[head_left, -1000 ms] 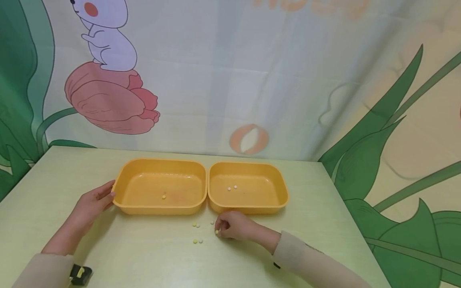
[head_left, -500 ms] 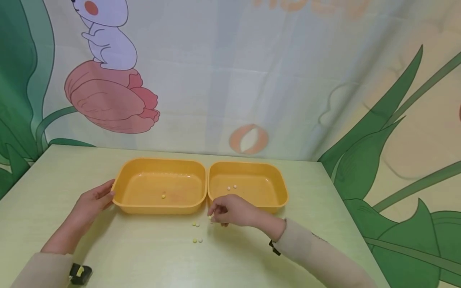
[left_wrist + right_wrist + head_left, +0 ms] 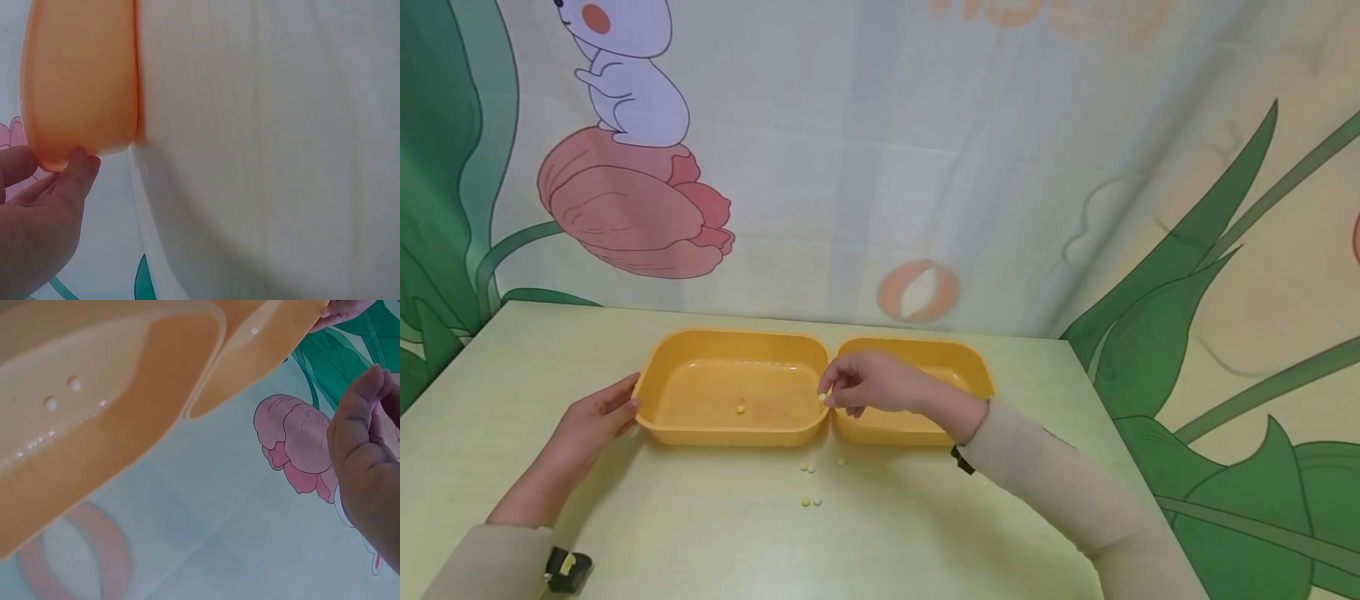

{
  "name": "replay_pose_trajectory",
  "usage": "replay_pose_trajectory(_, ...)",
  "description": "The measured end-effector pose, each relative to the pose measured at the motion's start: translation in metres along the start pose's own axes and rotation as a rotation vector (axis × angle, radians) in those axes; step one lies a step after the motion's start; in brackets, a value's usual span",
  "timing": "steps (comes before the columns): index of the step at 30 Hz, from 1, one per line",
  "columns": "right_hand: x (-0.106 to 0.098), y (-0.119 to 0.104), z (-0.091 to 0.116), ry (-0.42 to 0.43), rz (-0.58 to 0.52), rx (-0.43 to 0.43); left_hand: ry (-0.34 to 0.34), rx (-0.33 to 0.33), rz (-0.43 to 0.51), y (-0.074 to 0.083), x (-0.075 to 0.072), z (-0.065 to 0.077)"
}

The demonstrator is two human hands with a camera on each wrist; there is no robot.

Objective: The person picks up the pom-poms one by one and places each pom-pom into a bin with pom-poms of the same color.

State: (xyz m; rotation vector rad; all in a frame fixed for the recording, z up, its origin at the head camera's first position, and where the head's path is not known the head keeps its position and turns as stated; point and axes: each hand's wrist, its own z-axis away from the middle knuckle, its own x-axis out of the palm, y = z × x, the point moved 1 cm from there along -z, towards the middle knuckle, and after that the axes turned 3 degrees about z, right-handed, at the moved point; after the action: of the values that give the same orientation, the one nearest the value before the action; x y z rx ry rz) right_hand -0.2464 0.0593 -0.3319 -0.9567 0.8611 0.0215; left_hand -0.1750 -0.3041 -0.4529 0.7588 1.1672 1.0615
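Between its thumb and fingertips my right hand (image 3: 880,382) pinches a small yellow ball (image 3: 822,397), held above where the two trays meet. My left hand (image 3: 597,419) grips the left end of the larger yellow tray (image 3: 730,437); in the left wrist view, thumb and fingers (image 3: 76,172) sit on either side of its rim. One yellow ball (image 3: 741,409) lies inside that tray. The smaller yellow tray (image 3: 887,435) stands beside it, partly covered by my right hand. Two white balls (image 3: 50,402) inside it show in the right wrist view.
On the table (image 3: 700,533) in front of the trays lie two yellow balls (image 3: 806,502) and three white balls (image 3: 817,502). A printed curtain (image 3: 790,167) hangs behind the table's far edge. Black wrist straps show below both sleeves.
My right hand has lifted the yellow ball from the table and carried it up and slightly left, over the trays' meeting rims. My left hand stays on the larger tray.
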Motion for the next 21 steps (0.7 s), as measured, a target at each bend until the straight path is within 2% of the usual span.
replay_pose_trajectory(5, -0.013, -0.011, -0.017, -0.004, 0.020, -0.016, 0.000, -0.007, -0.005, 0.000, 0.000, -0.001)
replay_pose_trajectory(11, -0.024, -0.028, -0.038, -0.029, 0.028, 0.010, 0.002, -0.018, 0.003, -0.001, -0.001, -0.001)
replay_pose_trajectory(21, -0.030, -0.040, -0.075, -0.088, 0.048, 0.053, -0.004, 0.014, 0.007, -0.002, -0.002, -0.001)
